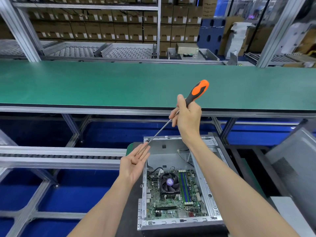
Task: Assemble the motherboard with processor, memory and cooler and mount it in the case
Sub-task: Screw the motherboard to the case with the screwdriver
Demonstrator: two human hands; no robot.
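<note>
Motherboard (172,197) sits inside the open metal case (203,183), w/ cooler fan (169,183) and memory sticks (185,187) fitted on it. Right hand (187,117) grips orange-black screwdriver (196,92) at the handle, above the case; shaft tip rests on fingers of left hand (135,161), held palm-up, fingers relaxed. Green conveyor belt (102,82) beyond.

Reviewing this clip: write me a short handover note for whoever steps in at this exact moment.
Hands: right hand grips the screwdriver by its orange handle; left hand is open, palm up, with the shaft tip resting on its fingers.
Parts: motherboard lies inside the open case, with cooler and memory sticks fitted. The processor is hidden under the cooler.
Done: board populated and placed in the case.
Left: probably screwing the board down; I cannot tell whether any screws are in.
</note>
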